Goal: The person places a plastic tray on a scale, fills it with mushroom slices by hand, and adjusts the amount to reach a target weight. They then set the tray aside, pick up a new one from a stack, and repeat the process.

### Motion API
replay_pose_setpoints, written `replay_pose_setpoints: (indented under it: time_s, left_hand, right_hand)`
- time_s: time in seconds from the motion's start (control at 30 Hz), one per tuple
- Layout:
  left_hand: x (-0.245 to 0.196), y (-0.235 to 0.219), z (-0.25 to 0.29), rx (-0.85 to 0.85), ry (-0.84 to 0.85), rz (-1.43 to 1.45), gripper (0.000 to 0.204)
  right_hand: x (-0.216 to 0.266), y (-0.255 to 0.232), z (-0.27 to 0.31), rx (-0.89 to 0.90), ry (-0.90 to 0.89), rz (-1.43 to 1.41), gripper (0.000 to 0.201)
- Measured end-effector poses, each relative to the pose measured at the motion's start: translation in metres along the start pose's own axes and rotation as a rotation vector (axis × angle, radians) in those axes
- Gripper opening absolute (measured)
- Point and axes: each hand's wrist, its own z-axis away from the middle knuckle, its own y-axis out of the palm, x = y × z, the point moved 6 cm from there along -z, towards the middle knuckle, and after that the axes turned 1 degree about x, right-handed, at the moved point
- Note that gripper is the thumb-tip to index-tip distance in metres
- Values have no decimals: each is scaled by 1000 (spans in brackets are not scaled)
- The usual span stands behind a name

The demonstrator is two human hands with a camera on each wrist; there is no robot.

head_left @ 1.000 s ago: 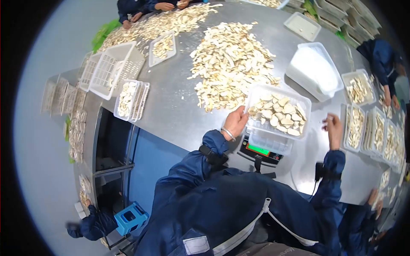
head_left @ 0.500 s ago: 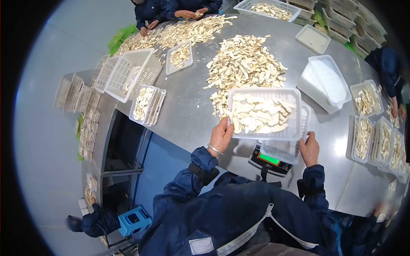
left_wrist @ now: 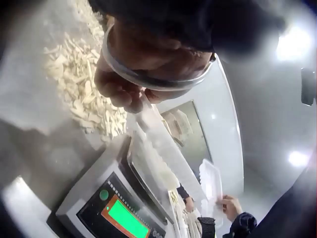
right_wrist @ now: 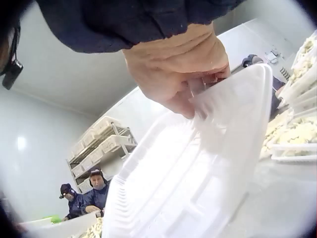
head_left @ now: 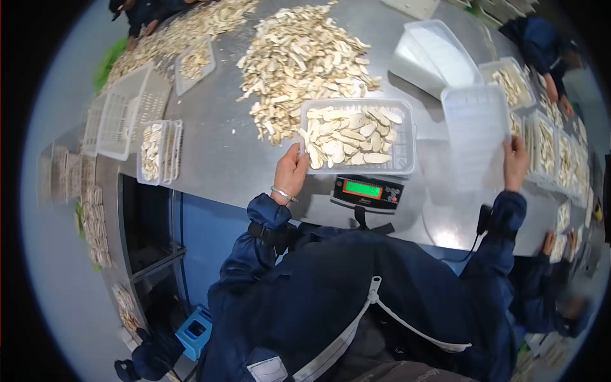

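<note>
My left hand [head_left: 291, 173] grips the left rim of a clear plastic tray [head_left: 407, 156] of pale slices [head_left: 350, 137] that look like mushroom. This tray is above a digital scale [head_left: 366, 193] with a lit green display. Off to the right, my right hand [head_left: 515, 162] pinches the edge of a bare clear plastic tray [head_left: 474, 121]; the right wrist view shows thumb and fingers on the rim of that ribbed tray [right_wrist: 183, 163]. In the left wrist view a metal bangle circles the wrist, and the left fingers partly hide the rim they hold.
A large heap of slices [head_left: 305, 63] covers the metal table beyond the trays. A white tub [head_left: 420, 63] stands behind the bare tray. Filled trays [head_left: 541, 143] line the right side, near another worker. Baskets [head_left: 130, 121] and upright filled trays [head_left: 153, 153] stand at left.
My right hand came to the lower, bare tray beneath the filled one, took its edge and drew it out to the right. My left hand has kept hold of the filled tray throughout.
</note>
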Motion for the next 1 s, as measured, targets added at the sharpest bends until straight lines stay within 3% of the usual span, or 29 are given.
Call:
replay_pose_setpoints:
  time_s: [0.1, 0.23, 0.3, 0.33, 0.5, 0.63, 0.73, 0.83, 1.0]
  left_hand:
    - [28, 25, -8, 58, 10, -13, 22]
    - [24, 46, -20, 153, -17, -67, 25]
    - [14, 52, -20, 173, -90, -36, 28]
    - [12, 51, -21, 177, -124, -22, 30]
    - [21, 15, -6, 89, -91, -123, 37]
    - [38, -35, 6, -8, -173, -99, 33]
    - [65, -86, -2, -124, -64, -152, 37]
    - [69, -137, -29, -183, -64, -238, 53]
    - [50, -200, -104, -202, 54, -334, 65]
  right_hand:
    - [18, 14, -33, 131, 14, -376, 24]
    - [124, 78, -30, 362, -205, -386, 28]
    - [173, 108, -19, 496, -405, -295, 25]
    - [188, 123, -13, 611, -427, -303, 23]
    - [209, 181, 7, 820, -414, -106, 22]
    - [209, 173, 7, 690, -469, -171, 25]
    - [230, 118, 7, 303, -597, -229, 27]
    - [234, 97, 15, 382, -381, -312, 27]
    - [309, 101, 84, 457, -342, -466, 23]
